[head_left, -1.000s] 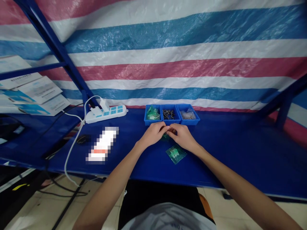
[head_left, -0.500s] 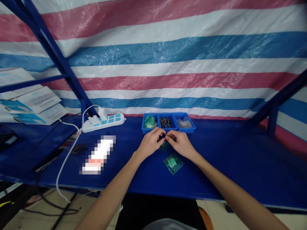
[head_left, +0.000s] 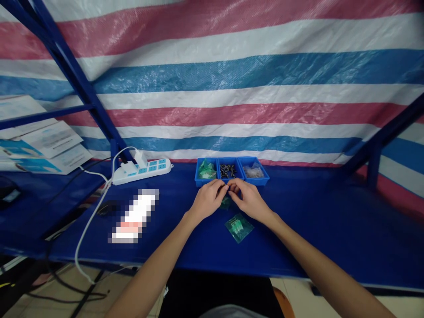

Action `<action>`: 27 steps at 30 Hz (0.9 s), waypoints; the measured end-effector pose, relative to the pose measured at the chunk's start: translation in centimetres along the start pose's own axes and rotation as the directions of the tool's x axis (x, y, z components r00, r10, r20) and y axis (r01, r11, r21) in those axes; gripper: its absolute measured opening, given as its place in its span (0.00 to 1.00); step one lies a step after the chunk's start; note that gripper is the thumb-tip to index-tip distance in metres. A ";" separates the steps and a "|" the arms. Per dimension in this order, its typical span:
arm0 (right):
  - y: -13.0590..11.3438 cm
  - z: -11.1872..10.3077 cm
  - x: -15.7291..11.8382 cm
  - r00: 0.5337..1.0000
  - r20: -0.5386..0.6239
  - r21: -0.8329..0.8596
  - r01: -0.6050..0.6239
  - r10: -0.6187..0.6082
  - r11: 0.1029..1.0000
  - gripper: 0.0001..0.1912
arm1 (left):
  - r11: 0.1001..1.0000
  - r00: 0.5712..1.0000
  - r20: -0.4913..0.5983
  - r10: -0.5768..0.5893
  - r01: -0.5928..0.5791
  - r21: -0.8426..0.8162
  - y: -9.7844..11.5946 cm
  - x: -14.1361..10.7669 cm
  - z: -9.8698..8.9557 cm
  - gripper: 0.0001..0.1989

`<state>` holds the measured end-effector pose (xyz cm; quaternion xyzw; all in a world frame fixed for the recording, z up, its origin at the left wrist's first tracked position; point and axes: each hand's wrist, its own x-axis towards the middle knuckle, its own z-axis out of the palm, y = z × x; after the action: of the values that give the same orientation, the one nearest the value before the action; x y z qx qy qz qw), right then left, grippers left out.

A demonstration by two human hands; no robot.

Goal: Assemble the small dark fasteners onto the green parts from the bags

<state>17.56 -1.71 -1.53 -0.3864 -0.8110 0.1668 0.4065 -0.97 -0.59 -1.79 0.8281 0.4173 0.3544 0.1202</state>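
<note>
My left hand [head_left: 209,197] and my right hand [head_left: 247,198] meet just in front of the blue bins, fingertips almost touching. Both are closed in a pinch around something small and dark, too tiny to name. Below the fingers, partly hidden, lies a green piece [head_left: 225,203]. Closer to me on the table is a green clear packet [head_left: 239,227] with pale strips inside. Behind the hands stand three joined blue bins: the left has green packets [head_left: 207,169], the middle small black-and-silver parts [head_left: 228,170], the right clear plastic bags [head_left: 253,171].
A white power strip [head_left: 142,171] with plugs and a white cable lies at the left back. A blurred-out white object [head_left: 134,216] rests on the blue table [head_left: 314,221]. Boxes [head_left: 49,141] are stacked far left. A striped sheet [head_left: 232,70] hangs behind.
The fingers have shifted slightly, and the small thing between them is now more hidden. The right fingers are curled a little differently. The view has moved slightly; the packet and bins stay put.
</note>
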 end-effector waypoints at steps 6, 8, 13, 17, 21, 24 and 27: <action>0.2 0.2 0.0 0.998 -0.056 0.017 -0.021 0.022 1.000 0.04 | 0.996 0.999 0.044 0.032 -0.028 -0.085 0.0 0.2 0.2 0.17; 0.2 0.2 0.0 0.998 -0.063 0.012 -0.025 0.025 1.000 0.03 | 0.995 0.998 0.052 0.030 -0.025 -0.097 0.0 0.2 0.2 0.18; -0.1 0.2 0.0 0.998 -0.054 0.034 -0.028 0.030 0.999 0.04 | 0.992 0.998 0.060 -0.004 0.012 -0.122 -0.2 0.2 0.1 0.21; -0.3 0.1 0.2 0.996 -0.021 0.118 -0.081 0.084 0.990 0.04 | 0.983 0.997 0.069 -0.026 0.038 -0.180 -0.2 0.3 0.3 0.23; -0.5 0.1 0.3 0.992 -0.031 0.156 -0.116 0.123 0.981 0.03 | 0.976 0.995 0.084 -0.046 0.062 -0.210 0.0 0.4 0.5 0.23; -0.4 0.2 0.3 0.987 -0.037 0.161 -0.146 0.153 0.976 0.05 | 0.984 0.997 0.055 -0.057 0.065 -0.165 0.0 0.2 0.5 0.19; 0.0 0.5 0.3 0.977 -0.055 0.180 -0.194 0.207 0.964 0.06 | 0.996 0.996 -0.074 -0.053 0.047 -0.075 0.0 -0.1 0.4 0.11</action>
<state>17.09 -1.48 -1.70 -0.4354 -0.7348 0.2626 0.4489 -0.73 -0.58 -2.16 0.7983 0.4289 0.3976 0.1436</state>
